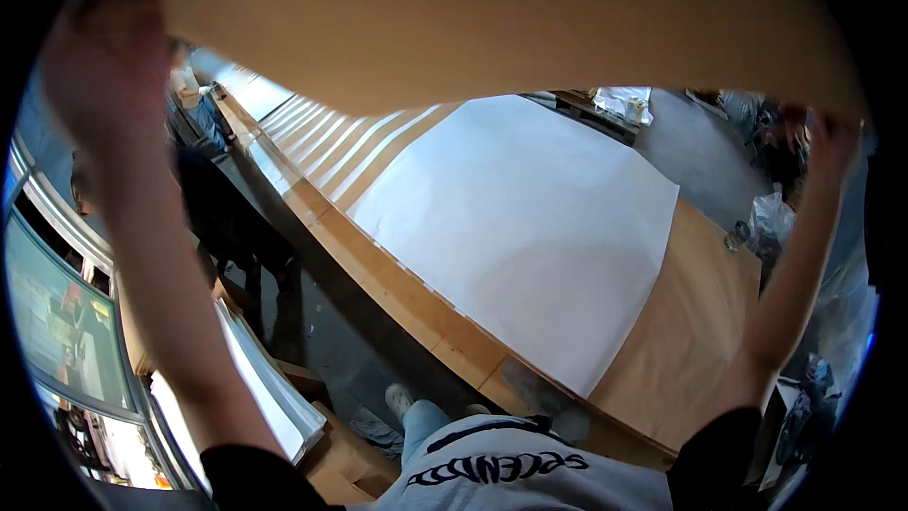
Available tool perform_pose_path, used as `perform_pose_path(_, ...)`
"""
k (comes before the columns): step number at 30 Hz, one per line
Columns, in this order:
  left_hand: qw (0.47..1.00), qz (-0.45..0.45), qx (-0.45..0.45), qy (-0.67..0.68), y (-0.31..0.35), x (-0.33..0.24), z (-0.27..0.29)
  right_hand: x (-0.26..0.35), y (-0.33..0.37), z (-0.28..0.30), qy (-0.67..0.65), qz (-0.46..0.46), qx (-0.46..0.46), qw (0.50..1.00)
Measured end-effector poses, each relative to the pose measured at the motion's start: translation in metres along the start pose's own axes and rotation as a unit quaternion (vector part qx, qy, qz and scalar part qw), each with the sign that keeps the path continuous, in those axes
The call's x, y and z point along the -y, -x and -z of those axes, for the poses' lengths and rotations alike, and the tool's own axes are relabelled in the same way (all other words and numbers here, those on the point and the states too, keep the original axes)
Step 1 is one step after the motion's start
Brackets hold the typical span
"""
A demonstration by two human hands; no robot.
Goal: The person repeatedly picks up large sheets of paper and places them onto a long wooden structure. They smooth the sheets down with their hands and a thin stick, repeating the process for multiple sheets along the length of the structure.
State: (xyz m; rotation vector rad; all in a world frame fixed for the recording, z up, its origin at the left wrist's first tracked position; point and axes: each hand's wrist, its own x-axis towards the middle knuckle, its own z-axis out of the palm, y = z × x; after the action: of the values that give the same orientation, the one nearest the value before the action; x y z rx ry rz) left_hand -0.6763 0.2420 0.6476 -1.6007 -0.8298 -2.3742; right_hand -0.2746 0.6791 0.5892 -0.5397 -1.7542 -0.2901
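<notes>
A wide brown paper sheet (511, 19) is held up high across the top of the view, its lower edge sagging and a little blurred. My left hand (109, 66) is raised at the sheet's left end and closed on it; motion smears the fingers. At the opposite end, my right hand (828, 142) grips the lower right corner. Below the raised sheet, a large white sheet (530, 227) lies on a long table over brown paper (695, 303). White and brown stripes (350, 147) of layered sheets continue toward the far left.
The table's wooden edge (378, 270) runs diagonally in front of me. A person (194, 95) stands by its far left end. Stacked white sheets (270, 388) and a brown carton (345, 459) are at lower left. Plastic bags (771, 222) lie beyond the table at right.
</notes>
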Motion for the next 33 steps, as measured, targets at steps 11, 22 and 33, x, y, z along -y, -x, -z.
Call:
perform_pose_path(11, 0.828, 0.546, -0.12, -0.033, 0.256, 0.236, 0.173, 0.211, 0.336, -0.004, -0.24, -0.701, -0.168, 0.65)
perform_pose_path(22, 0.642, 0.759, -0.103, 0.028, 0.376, 0.309, 0.241, 0.269, 0.49, -0.054, -0.218, -0.825, -0.204, 0.481)
perform_pose_path(33, 0.683, 0.691, -0.217, 0.092, 0.408, 0.311, 0.25, 0.269, 0.509, -0.05, -0.19, -0.827, -0.161, 0.503)
